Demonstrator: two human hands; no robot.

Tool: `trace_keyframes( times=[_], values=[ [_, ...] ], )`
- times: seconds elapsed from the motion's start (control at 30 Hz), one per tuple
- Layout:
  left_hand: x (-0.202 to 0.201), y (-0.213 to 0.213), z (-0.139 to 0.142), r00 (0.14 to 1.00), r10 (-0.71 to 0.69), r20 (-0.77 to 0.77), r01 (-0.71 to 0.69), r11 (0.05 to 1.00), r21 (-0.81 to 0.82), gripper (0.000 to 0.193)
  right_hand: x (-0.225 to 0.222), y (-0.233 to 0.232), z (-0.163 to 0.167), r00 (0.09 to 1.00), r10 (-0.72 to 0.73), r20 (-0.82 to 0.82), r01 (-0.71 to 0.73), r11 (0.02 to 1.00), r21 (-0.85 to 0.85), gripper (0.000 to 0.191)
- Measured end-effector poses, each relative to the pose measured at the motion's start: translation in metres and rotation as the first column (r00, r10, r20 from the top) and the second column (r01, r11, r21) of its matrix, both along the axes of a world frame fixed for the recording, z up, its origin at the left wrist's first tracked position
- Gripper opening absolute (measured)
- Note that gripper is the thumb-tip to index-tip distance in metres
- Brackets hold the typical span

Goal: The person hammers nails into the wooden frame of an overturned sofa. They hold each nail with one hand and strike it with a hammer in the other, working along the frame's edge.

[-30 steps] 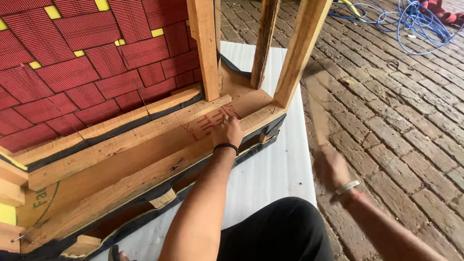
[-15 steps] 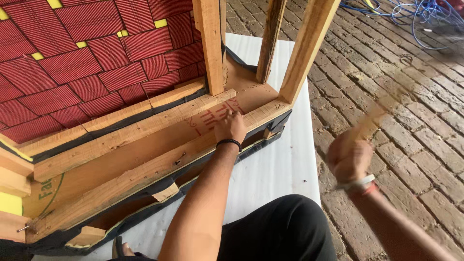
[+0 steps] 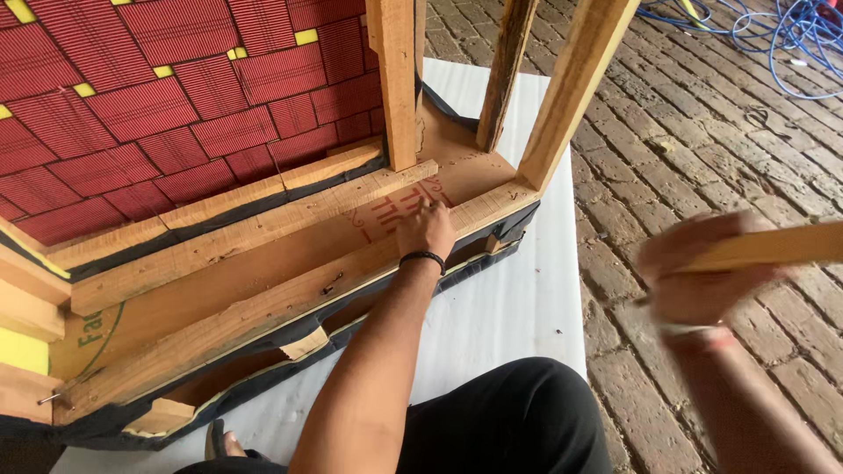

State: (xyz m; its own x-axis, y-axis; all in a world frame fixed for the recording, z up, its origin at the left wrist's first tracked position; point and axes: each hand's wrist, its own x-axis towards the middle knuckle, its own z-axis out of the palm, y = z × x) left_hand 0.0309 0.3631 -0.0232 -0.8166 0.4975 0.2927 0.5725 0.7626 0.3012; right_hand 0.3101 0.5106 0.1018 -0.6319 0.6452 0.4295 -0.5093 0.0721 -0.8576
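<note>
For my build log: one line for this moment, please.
left hand: pressed on wooden frame | right hand: gripping wooden handle, blurred | white sheet underneath

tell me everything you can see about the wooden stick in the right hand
The wooden stick is a pale, flat strip of bare wood, blurred by motion. It lies almost level, running from the right hand out past the picture's right edge, above the brick floor. The hand's fingers wrap its near end; its far end is out of view.
</note>
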Motion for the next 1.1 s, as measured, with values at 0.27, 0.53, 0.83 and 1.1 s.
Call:
trace_keyframes(
  times=[0.27,0.53,0.83,1.1],
  values=[
    [0.002,-0.002,-0.004,0.998,0.001,-0.068,0.001,1.0,0.023,0.022,0.03,0.035,-0.09,0.718,0.156,0.679,0.134,0.925,-0.355,0.055],
    [-0.002,0.002,-0.007,1.0,-0.005,-0.027,0.006,0.999,0.035,0.022,0.0,0.03,-0.05,0.999,0.036,0.028,-0.035,0.999,-0.032,0.047],
    [0.004,-0.004,0.004,0.999,-0.047,0.006,0.047,0.998,0.044,0.023,0.024,0.018,-0.05,0.771,0.203,0.604,-0.133,0.978,-0.159,0.052],
    [-0.003,-0.003,-0.003,1.0,-0.025,0.016,0.024,0.999,0.022,0.021,-0.01,-0.011,-0.04,0.903,-0.183,0.39,0.114,0.974,0.194,0.048]
  ],
)
